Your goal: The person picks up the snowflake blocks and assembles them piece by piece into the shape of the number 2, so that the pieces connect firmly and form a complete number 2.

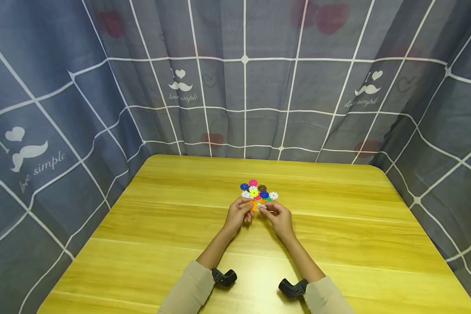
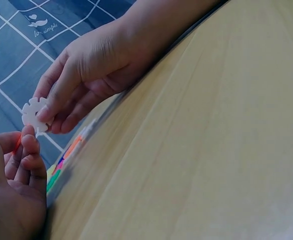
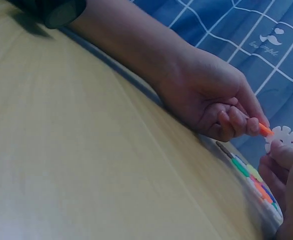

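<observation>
Between finger and thumb, my left hand (image 1: 237, 214) pinches an orange notched plastic disc (image 3: 265, 130), mostly covered by the fingers. My right hand (image 1: 279, 218) pinches a white notched disc (image 2: 32, 113) by its edge. In the right wrist view the white disc meets the edge of the orange one, at right angles to it. Both hands are over the table, just in front of a small group of similar discs, among them a yellow disc (image 1: 254, 192), a pink disc (image 1: 253, 182) and a brown disc (image 1: 262, 188).
The wood-grain table (image 1: 161, 261) spreads around the hands. Several more discs lie in the group, including a blue disc (image 1: 244, 186) and a white disc at the right (image 1: 273, 195). A grey-blue checked curtain (image 1: 223, 87) hangs behind and at both sides.
</observation>
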A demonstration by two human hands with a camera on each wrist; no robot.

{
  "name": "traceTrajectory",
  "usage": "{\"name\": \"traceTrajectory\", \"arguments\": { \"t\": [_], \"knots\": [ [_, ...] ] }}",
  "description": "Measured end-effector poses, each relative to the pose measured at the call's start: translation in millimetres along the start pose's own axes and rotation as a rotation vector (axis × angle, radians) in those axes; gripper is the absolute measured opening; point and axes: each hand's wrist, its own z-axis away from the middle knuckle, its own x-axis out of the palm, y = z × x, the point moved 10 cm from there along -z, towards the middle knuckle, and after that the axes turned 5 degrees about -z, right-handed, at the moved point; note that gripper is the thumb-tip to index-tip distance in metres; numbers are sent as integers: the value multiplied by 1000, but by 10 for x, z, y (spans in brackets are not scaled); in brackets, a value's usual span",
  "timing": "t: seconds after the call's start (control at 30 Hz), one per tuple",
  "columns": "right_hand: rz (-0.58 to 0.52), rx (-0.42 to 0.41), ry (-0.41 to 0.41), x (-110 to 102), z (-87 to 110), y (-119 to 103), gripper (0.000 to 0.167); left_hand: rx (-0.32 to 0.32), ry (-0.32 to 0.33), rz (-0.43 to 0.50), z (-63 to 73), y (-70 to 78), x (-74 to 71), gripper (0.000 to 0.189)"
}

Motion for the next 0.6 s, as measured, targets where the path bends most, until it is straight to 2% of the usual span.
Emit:
{"name": "traceTrajectory", "arguments": {
  "t": [0.13, 0.43, 0.6],
  "knots": [
    [49, -73, -21, 35, 17, -67, 9, 2, -6, -18, 16, -4, 14, 30],
    [121, -131, -26, 69, 45, -139, 5, 6, 11, -47, 34, -13, 22, 20],
    [186, -211, -15, 108, 45, -220, 5, 19, 22, -97, 25, 29, 5, 19]
  ]
}}
